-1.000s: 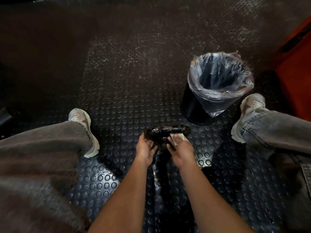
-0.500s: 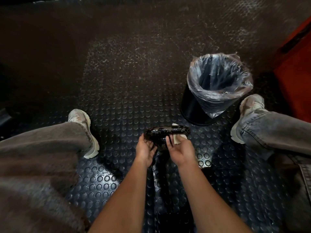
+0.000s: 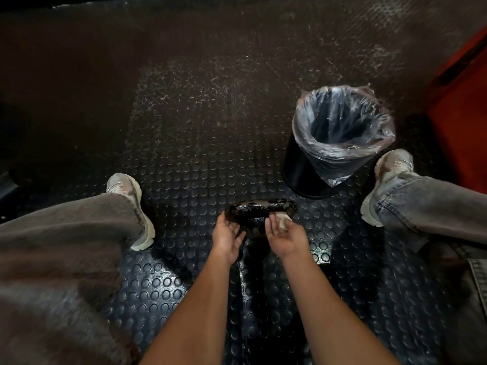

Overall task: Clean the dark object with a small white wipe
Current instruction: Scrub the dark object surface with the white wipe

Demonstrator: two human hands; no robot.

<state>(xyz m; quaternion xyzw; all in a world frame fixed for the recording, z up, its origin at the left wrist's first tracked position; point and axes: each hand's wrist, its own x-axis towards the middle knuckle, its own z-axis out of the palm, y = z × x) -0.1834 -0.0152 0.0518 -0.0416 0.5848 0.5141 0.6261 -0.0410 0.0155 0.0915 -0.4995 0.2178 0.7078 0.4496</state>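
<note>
Hands meet over a studded rubber floor (image 3: 200,143) in the head camera's view, held between a seated person's spread knees. The left hand (image 3: 228,237) curls its fingers round the left end of a dark object (image 3: 259,209), a glossy, flattish black piece held level above the floor just in front of both wrists. The right hand (image 3: 286,237) pinches a small white wipe (image 3: 283,219) between thumb and fingers and presses it against the object's right underside; only a pale corner of the wipe shows past the fingertips. What the object is cannot be told from its shape.

A black waste bin (image 3: 303,169) lined with a clear plastic bag (image 3: 340,127) stands on the floor beyond the object and to its right, close to the right shoe (image 3: 387,175). The left shoe (image 3: 131,201), pale like the other, rests well apart on the opposite side. Grey trouser legs (image 3: 66,233) frame the lower corners, and an orange-red surface (image 3: 463,114) fills the right edge.
</note>
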